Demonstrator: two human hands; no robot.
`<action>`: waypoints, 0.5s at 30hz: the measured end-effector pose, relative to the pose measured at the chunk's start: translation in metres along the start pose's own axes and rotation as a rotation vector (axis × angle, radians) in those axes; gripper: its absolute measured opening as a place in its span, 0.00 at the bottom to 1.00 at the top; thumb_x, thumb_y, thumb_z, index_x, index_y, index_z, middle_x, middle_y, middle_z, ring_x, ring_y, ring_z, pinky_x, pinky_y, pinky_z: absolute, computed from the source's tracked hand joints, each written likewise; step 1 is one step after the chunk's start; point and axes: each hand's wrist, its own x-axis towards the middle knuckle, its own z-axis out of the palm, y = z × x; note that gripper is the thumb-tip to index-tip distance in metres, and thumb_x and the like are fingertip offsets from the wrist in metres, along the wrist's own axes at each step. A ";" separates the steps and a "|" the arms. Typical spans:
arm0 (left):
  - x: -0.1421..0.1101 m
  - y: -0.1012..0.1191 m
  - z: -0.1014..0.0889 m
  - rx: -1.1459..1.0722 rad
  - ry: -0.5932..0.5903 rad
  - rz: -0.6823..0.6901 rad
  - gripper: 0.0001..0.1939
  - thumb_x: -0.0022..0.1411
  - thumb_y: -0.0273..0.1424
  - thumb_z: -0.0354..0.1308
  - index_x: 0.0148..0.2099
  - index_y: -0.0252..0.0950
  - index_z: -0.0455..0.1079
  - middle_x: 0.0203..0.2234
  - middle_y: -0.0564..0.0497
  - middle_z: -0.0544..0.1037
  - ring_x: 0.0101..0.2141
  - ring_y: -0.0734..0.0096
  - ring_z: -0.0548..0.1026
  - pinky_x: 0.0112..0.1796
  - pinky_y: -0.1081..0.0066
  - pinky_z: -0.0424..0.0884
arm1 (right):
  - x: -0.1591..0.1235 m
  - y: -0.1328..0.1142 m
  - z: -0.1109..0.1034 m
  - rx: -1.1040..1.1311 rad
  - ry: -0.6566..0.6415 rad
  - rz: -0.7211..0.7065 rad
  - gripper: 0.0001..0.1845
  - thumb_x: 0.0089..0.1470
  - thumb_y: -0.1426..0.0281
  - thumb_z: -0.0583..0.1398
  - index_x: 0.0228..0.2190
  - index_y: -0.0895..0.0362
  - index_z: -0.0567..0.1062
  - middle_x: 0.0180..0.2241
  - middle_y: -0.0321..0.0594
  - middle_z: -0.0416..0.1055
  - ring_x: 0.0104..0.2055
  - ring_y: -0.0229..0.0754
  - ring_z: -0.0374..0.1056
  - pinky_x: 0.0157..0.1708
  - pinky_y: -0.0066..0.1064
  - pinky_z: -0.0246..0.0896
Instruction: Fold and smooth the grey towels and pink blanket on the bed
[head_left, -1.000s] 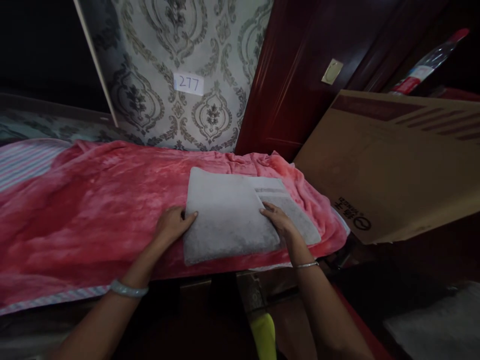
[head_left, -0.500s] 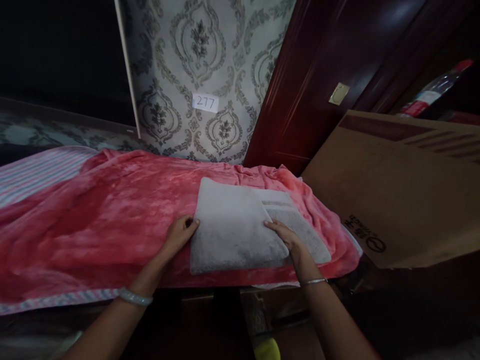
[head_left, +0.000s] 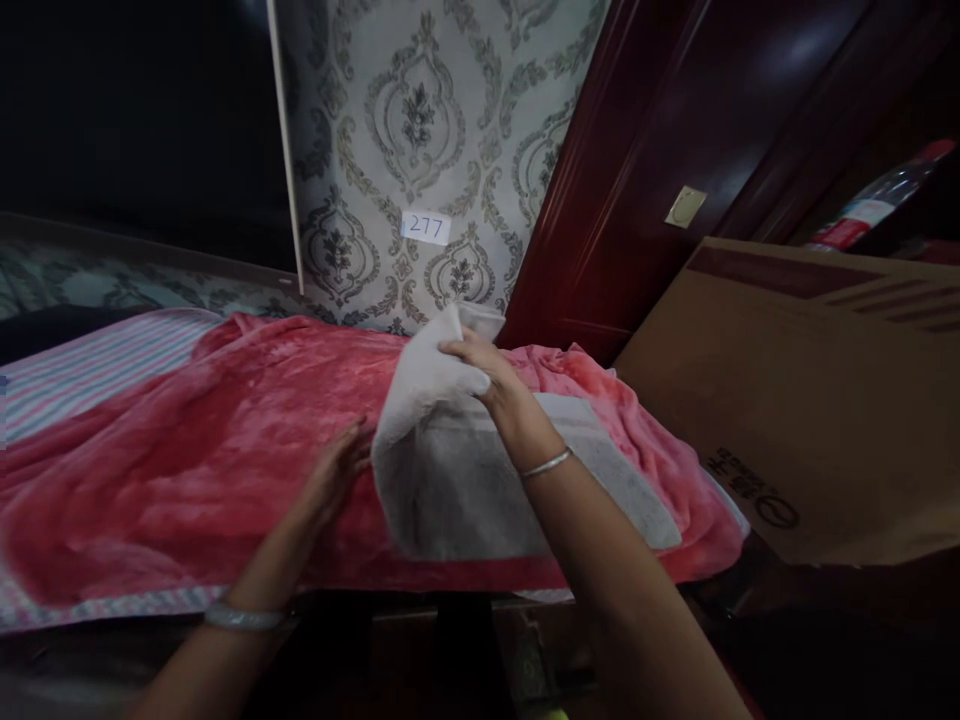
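A grey towel (head_left: 480, 490) lies partly folded on the red plush blanket (head_left: 270, 430). My right hand (head_left: 480, 365) is closed on the towel's upper layer, raised and curled over towards the back. Under it the lower layer rests flat, spreading to the right. Beside the towel's left fold is my left hand (head_left: 337, 470), its fingers stretched out and holding nothing. Whether its fingertips touch the towel I cannot tell.
On the right stands a large cardboard box (head_left: 810, 400), with a plastic bottle (head_left: 870, 210) behind its top edge. A dark red door (head_left: 637, 150) and patterned wallpaper (head_left: 420, 110) with a "277" label (head_left: 425, 227) rise behind the blanket. A dark screen (head_left: 135, 130) hangs at the left.
My right hand has lifted the towel's top layer and carried it up and left, bending it over. My left hand has let go of the left edge and opened.
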 end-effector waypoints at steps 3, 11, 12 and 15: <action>0.000 0.013 -0.018 -0.064 0.036 -0.029 0.25 0.59 0.52 0.54 0.47 0.40 0.76 0.42 0.45 0.84 0.46 0.52 0.80 0.47 0.57 0.78 | 0.011 -0.005 0.044 -0.055 -0.130 -0.021 0.14 0.53 0.81 0.55 0.38 0.59 0.76 0.22 0.23 0.71 0.23 0.29 0.66 0.32 0.23 0.63; -0.006 0.029 -0.037 -0.635 0.118 -0.202 0.17 0.60 0.39 0.60 0.48 0.37 0.77 0.38 0.45 0.85 0.47 0.47 0.81 0.48 0.57 0.80 | -0.009 0.068 0.083 -0.051 -0.158 0.147 0.23 0.36 0.76 0.68 0.38 0.53 0.74 0.18 0.21 0.69 0.23 0.38 0.66 0.25 0.24 0.63; -0.006 0.029 -0.036 -0.686 0.139 -0.218 0.17 0.60 0.37 0.59 0.49 0.37 0.77 0.38 0.45 0.85 0.48 0.47 0.81 0.48 0.57 0.80 | -0.012 0.078 0.086 -0.054 -0.162 0.160 0.24 0.35 0.73 0.70 0.39 0.52 0.74 0.19 0.21 0.69 0.24 0.39 0.67 0.26 0.26 0.64; -0.007 0.028 -0.035 -0.740 0.227 -0.243 0.17 0.63 0.33 0.56 0.52 0.38 0.76 0.38 0.48 0.85 0.48 0.50 0.81 0.49 0.59 0.80 | -0.013 0.099 0.093 -0.061 -0.166 0.176 0.27 0.35 0.66 0.72 0.41 0.50 0.73 0.20 0.22 0.70 0.26 0.41 0.68 0.28 0.30 0.65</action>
